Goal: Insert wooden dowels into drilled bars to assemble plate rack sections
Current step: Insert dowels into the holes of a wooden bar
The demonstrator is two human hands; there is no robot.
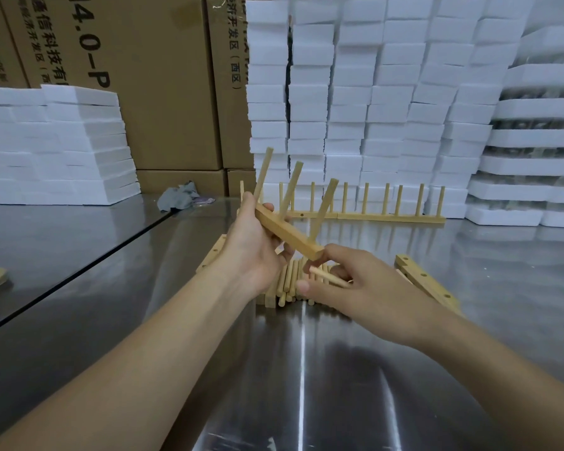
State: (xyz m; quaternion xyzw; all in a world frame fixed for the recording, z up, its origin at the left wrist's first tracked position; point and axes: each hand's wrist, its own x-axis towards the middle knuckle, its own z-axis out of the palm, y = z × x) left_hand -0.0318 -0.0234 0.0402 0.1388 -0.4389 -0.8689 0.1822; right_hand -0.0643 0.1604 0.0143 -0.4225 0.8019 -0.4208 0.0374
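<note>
A shiny metal table (306, 385) carries everything. Under the two hands lies a pile of loose dowels (288, 283). Just right of the right hand (365, 288) lie drilled bars (424, 283), and one more bar (214, 253) shows left of the left hand (254, 245). Beyond the hands stand finished rack sections (372, 206) with upright dowels. Far left of the hands is a grey cloth (179, 196), and white foam blocks (56, 144) are stacked there.
</note>
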